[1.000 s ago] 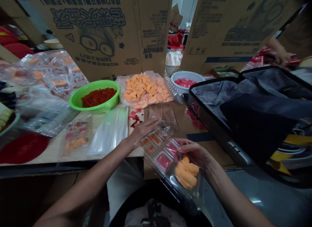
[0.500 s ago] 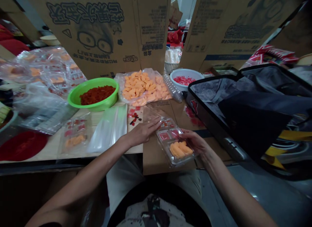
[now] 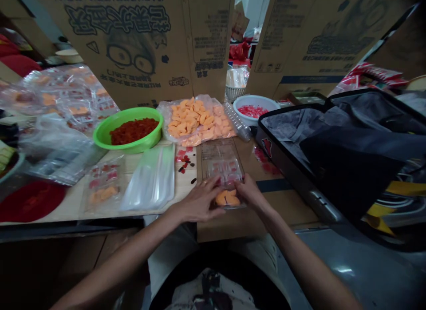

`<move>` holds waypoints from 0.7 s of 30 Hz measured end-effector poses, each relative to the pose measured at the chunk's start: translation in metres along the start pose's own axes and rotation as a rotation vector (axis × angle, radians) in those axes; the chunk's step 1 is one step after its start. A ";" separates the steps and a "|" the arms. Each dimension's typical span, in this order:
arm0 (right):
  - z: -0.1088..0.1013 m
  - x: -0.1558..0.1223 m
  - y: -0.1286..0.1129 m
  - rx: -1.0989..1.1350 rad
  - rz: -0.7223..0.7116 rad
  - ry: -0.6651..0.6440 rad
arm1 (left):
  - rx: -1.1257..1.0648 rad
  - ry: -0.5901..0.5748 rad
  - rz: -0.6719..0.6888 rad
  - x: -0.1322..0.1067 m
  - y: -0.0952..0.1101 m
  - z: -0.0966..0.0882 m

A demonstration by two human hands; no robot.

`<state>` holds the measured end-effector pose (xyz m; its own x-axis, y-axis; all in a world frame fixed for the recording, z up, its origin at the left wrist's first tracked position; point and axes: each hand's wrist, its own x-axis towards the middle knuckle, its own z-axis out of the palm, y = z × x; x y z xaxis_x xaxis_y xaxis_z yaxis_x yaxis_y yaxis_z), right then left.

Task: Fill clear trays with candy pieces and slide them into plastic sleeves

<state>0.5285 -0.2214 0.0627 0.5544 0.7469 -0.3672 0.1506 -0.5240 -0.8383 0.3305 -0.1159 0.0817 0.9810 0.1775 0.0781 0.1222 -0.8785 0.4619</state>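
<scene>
A clear plastic tray (image 3: 229,170) lies on the cardboard in front of me, its length pointing away. Red packets show in its middle compartments, and orange crescent-shaped pieces (image 3: 227,198) fill the near one. My left hand (image 3: 199,200) holds the tray's near left side, thumb low and fingers over the edge. On the opposite side, my right hand (image 3: 252,193) grips the right edge, its fingertips partly hidden. Left of the tray are a stack of clear plastic bags (image 3: 149,179) and a filled, bagged tray (image 3: 104,185).
Behind stand a green bowl (image 3: 156,134) of reddish-brown strips, a bag of orange pieces (image 3: 191,119) and a pale blue bowl (image 3: 238,106) of red packets. An open suitcase (image 3: 293,168) borders the right. Tall cardboard boxes (image 3: 186,48) wall off the back.
The tray has turned from slanted to nearly straight and now rests on the cardboard. My left hand has moved nearer to me along its side; my right hand has shifted left with the tray.
</scene>
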 end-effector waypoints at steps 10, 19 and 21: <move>0.014 -0.023 -0.053 -1.245 -0.521 -0.092 | -0.047 0.059 -0.123 0.006 0.004 0.019; 0.034 0.004 -0.061 -1.307 -0.696 -0.088 | -0.140 0.360 -0.295 0.014 -0.006 0.034; 0.033 -0.002 -0.056 -1.313 -0.770 -0.139 | -0.151 0.487 -0.281 0.018 -0.011 0.041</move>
<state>0.4920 -0.1802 0.0974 -0.0628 0.9908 -0.1195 0.9947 0.0720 0.0737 0.3528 -0.1214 0.0419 0.7272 0.6099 0.3149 0.3102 -0.7013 0.6419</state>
